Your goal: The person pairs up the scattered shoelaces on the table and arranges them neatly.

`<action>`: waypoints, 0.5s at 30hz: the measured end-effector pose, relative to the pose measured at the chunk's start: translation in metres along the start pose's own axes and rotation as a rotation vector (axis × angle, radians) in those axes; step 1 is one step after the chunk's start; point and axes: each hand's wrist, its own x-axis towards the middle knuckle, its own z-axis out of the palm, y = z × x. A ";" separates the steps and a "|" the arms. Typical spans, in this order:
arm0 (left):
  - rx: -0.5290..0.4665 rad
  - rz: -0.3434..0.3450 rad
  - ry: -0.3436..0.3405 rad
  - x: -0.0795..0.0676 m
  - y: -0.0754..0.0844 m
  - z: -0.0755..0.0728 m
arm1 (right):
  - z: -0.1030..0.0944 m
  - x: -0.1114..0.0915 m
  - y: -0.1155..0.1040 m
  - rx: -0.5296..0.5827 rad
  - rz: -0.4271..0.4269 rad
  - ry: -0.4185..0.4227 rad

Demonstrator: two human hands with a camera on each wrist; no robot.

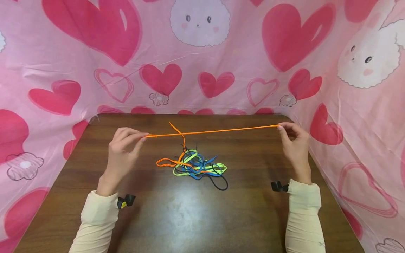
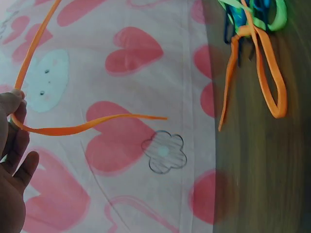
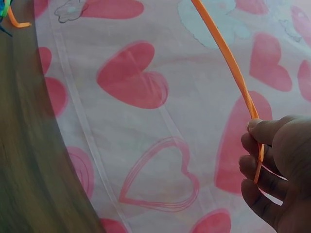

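Observation:
An orange shoelace [image 1: 212,131] is stretched almost straight above the table. My left hand [image 1: 121,151] pinches it near one end between thumb and fingers; in the left wrist view a short free tail [image 2: 73,130] hangs out past that hand. At the other end, my right hand [image 1: 295,147] pinches the lace, and its tip [image 3: 258,174] lies along the fingers in the right wrist view. Below the stretched lace is a tangled heap of laces: neon green [image 1: 221,169], blue [image 1: 197,175], black [image 1: 226,184] and another orange lace [image 1: 164,164].
The heap lies on a dark brown wooden table [image 1: 190,221]. Pink cloth [image 1: 221,56] with hearts and rabbit faces surrounds the table at the back and sides. Small black devices [image 1: 279,186] sit at both cream sleeve cuffs [image 1: 303,196].

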 end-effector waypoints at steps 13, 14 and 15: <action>0.120 -0.012 -0.044 -0.007 -0.025 -0.024 | -0.006 0.004 0.050 -0.119 -0.008 -0.051; 0.126 -0.022 -0.040 -0.008 -0.027 -0.026 | -0.007 0.004 0.051 -0.120 -0.012 -0.057; 0.132 -0.033 -0.034 -0.009 -0.030 -0.027 | -0.008 0.004 0.051 -0.124 -0.015 -0.065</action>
